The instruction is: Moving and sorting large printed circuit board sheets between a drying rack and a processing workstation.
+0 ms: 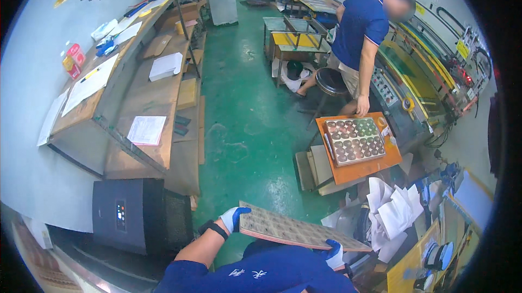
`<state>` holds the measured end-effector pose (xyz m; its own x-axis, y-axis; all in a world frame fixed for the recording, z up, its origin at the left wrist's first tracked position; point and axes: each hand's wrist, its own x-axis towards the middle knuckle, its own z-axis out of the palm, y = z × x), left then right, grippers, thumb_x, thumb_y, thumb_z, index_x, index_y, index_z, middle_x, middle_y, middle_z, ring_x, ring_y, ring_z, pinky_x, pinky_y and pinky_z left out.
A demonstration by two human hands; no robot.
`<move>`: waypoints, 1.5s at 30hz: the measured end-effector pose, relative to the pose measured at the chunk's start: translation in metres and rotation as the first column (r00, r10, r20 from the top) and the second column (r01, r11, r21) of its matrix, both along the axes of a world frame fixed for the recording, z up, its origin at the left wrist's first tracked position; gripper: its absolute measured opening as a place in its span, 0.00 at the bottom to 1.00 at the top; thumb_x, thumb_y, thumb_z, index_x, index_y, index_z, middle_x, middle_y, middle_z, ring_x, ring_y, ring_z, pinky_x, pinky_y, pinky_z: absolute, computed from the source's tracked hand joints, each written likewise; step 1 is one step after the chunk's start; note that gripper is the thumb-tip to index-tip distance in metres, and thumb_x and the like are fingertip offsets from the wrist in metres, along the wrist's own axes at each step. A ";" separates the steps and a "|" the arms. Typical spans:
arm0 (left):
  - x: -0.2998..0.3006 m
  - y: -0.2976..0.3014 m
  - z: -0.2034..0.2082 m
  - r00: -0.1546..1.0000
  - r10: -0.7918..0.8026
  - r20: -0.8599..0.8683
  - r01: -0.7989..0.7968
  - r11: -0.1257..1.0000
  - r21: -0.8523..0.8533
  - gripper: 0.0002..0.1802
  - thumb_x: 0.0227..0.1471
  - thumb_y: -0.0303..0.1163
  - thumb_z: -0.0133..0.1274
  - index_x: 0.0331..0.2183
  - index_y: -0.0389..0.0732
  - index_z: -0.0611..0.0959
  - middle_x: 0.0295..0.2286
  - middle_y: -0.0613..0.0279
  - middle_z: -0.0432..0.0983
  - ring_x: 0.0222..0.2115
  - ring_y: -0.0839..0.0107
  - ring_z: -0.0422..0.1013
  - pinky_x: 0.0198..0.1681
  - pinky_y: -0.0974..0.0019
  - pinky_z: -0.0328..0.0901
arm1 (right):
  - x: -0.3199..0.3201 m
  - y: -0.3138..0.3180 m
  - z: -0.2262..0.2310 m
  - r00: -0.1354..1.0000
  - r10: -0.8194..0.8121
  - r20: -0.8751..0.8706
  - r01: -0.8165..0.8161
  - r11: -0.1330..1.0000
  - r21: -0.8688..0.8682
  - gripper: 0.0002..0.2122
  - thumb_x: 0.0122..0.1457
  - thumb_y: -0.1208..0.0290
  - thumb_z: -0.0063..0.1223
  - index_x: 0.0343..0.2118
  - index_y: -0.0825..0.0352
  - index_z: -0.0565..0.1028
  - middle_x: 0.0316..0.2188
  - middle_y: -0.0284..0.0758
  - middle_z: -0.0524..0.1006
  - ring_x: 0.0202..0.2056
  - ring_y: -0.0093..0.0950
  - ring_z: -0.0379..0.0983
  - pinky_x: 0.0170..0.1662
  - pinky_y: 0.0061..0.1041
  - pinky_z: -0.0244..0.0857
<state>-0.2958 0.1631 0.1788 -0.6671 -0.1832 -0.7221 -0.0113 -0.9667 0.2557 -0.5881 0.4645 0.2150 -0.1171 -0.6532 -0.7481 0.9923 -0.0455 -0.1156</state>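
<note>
In front of my body I carry a flat, grey-brown board [304, 228] with rows of round marks and a pinkish edge, tilted so that its right end is lower. My left hand [235, 218], in a blue and white glove, grips its left end. On the right end is my right hand [333, 253], gloved alike and closed around the edge; some of its fingers are hidden. Ahead to the right, a panel [353, 142] with rows of round dark pieces lies on an orange tabletop [348, 174].
A co-worker [359, 26] in a dark blue shirt reaches a hand to the orange tabletop, beside a round black stool [331, 81]. Crumpled white paper [392, 211] is heaped at right. Wooden shelving [136, 146] and a dark box-shaped machine [128, 214] stand left of the green floor [244, 130].
</note>
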 end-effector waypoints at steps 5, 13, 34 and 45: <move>0.005 0.000 -0.004 1.000 -0.020 0.013 0.020 0.999 -0.029 0.25 0.52 0.32 0.50 0.51 0.32 0.70 0.45 0.48 0.74 0.44 0.58 0.73 0.50 0.58 0.66 | -0.002 0.010 -0.029 0.998 -0.046 0.032 0.046 0.999 0.001 0.25 0.51 0.71 0.40 0.54 0.72 0.62 0.52 0.52 0.66 0.52 0.49 0.64 0.56 0.49 0.58; 0.006 -0.002 0.006 0.998 -0.054 0.014 0.055 0.998 -0.044 0.23 0.52 0.33 0.51 0.49 0.34 0.73 0.44 0.49 0.75 0.44 0.57 0.73 0.50 0.55 0.66 | 0.001 0.023 -0.048 0.968 0.112 -0.225 -0.095 0.992 0.083 0.19 0.53 0.66 0.43 0.47 0.69 0.66 0.48 0.48 0.70 0.52 0.47 0.64 0.54 0.46 0.61; -0.060 -0.059 0.031 0.993 -0.114 -0.023 0.112 0.993 -0.046 0.24 0.54 0.33 0.49 0.52 0.36 0.70 0.44 0.50 0.74 0.42 0.57 0.73 0.47 0.56 0.69 | -0.019 -0.058 0.040 0.918 -0.382 -0.111 0.386 0.922 0.025 0.18 0.54 0.77 0.43 0.49 0.76 0.62 0.49 0.50 0.69 0.50 0.47 0.66 0.58 0.43 0.58; -0.085 -0.070 -0.023 0.949 -0.265 -0.171 0.268 0.963 -0.008 0.23 0.56 0.36 0.47 0.52 0.36 0.71 0.44 0.50 0.75 0.43 0.58 0.73 0.48 0.58 0.67 | 0.000 -0.065 0.043 0.779 -0.498 -0.381 0.513 0.856 -0.070 0.14 0.54 0.79 0.48 0.44 0.73 0.67 0.42 0.44 0.73 0.46 0.39 0.71 0.54 0.36 0.64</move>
<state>-0.3806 0.0930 0.1559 -0.8028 0.0279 -0.5956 -0.2269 -0.9380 0.2619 -0.5881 0.3995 0.2582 -0.6961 -0.3955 -0.5991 0.7080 -0.5167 -0.4814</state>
